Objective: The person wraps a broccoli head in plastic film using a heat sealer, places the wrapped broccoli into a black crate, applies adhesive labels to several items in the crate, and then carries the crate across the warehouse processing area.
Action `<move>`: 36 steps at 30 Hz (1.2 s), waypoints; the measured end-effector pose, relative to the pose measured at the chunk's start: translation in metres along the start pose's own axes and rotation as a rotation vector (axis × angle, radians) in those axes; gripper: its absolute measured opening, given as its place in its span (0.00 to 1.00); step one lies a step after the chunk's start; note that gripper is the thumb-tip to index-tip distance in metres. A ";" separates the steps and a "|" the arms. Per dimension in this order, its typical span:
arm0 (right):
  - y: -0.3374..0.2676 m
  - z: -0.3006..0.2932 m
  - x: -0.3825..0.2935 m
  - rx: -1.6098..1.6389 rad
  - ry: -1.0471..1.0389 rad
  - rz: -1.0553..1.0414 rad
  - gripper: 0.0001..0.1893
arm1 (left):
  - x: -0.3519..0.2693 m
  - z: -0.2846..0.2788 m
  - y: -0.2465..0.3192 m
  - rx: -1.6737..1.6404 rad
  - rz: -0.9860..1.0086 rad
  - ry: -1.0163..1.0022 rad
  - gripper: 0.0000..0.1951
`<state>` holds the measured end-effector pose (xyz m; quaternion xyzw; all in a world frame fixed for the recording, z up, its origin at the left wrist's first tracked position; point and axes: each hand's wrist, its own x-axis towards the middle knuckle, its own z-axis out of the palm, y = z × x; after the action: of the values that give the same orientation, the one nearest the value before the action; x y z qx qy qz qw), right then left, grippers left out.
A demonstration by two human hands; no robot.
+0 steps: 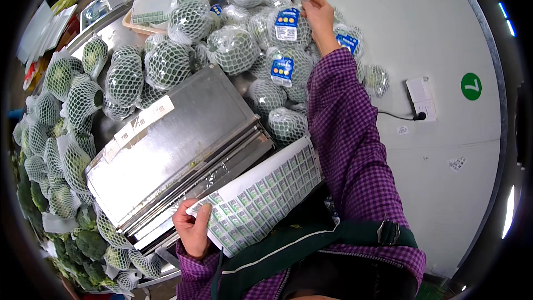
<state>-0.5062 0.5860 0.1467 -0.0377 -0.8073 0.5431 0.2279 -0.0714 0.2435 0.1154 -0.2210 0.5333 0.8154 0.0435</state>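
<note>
My left hand grips the lower left end of a sheet of small printed stickers, thumb on top. The sheet rests across my front, its far end beside my right sleeve. My right hand reaches to the far side of the pile, its fingertips together at the upper edge of a film-wrapped broccoli head in white foam netting. That head carries a blue and white label. Whether a sticker is between the fingertips is too small to tell. Another labelled head lies just nearer to me.
A metal wrapping machine stands before me, left of the sheet. Netted broccoli is heaped at left, bare broccoli below it. A basket holds more sticker sheets. A white wall with a socket box and cord bounds the right.
</note>
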 end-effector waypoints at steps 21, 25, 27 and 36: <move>0.016 -0.017 -0.063 -0.694 0.156 -0.354 0.44 | -0.005 0.038 -0.011 0.152 0.121 0.066 0.06; -0.029 -0.063 -0.121 -0.295 0.227 -0.690 0.47 | -0.017 0.020 -0.004 0.289 0.157 0.145 0.11; -0.036 -0.153 -0.172 -0.164 0.117 -0.594 0.48 | -0.012 -0.005 -0.010 0.443 0.198 0.268 0.20; 0.031 -0.446 -0.453 -0.018 0.393 0.360 0.47 | -0.009 0.026 -0.033 0.984 0.832 -0.368 0.29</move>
<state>0.0750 0.8427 0.1077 -0.2873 -0.7326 0.5499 0.2798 -0.0618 0.2826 0.0994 0.1915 0.8677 0.4501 -0.0887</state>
